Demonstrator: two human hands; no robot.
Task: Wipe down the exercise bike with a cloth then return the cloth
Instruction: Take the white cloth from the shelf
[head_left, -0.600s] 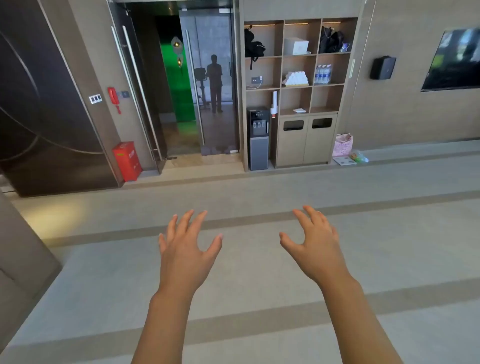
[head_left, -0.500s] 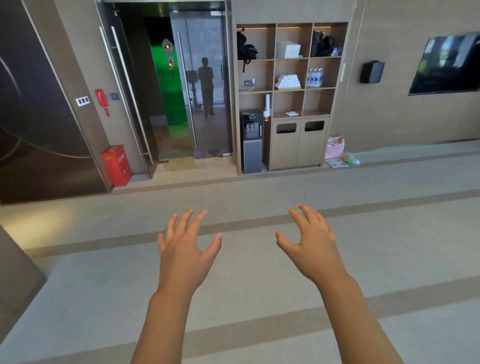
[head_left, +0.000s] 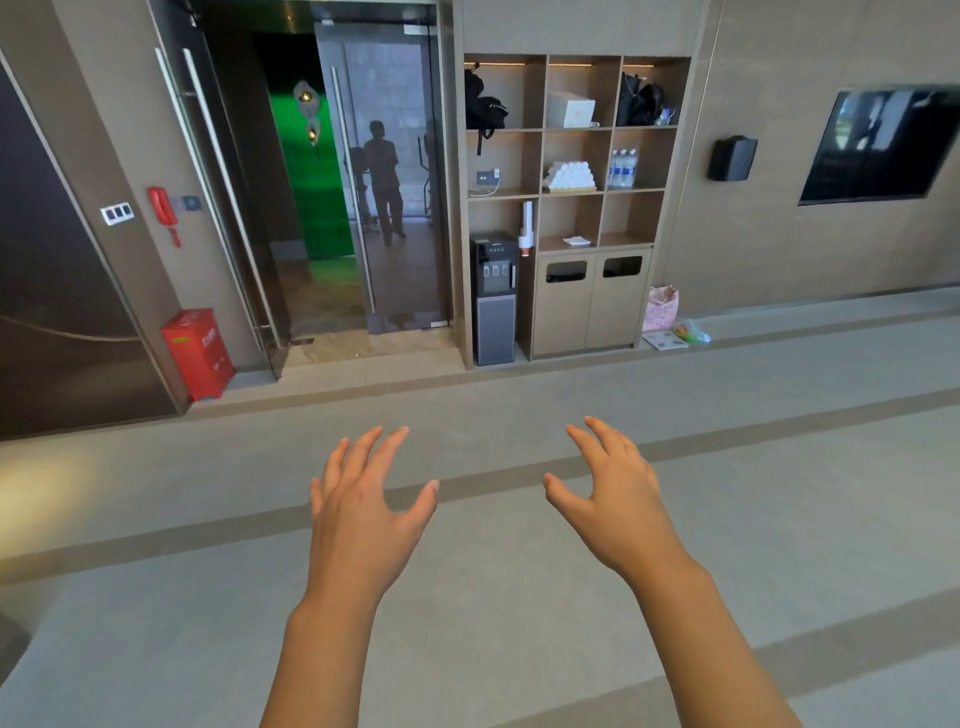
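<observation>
1. Head view: left hand (head_left: 358, 525) and right hand (head_left: 621, 512) held out over the floor (head_left: 156, 597), palms down, fingers spread and loosely bent. Neither has hold of anything.
2. No cloth in either hand. A stack of white rolled towels (head_left: 569, 175) sits in the middle cubby of the shelf unit (head_left: 543, 130) on the far wall; likely the cloth supply, though I cannot confirm it.
3. Exercise bike: none in clear view. Dark shapes behind the glass door (head_left: 384, 171), beside a standing figure (head_left: 383, 182) seen in or through the glass, might be gym machines; too dim to tell.
4. Progress, judged: either nothing has begun or everything is finished. Empty hands well apart from the shelf fit both.
5. If at the start, all steps are left: fetch a cloth, reach the bike, wipe it, put the cloth back.
6. Also there: water dispenser (head_left: 493, 296), red box (head_left: 197, 353) by the door.
</observation>
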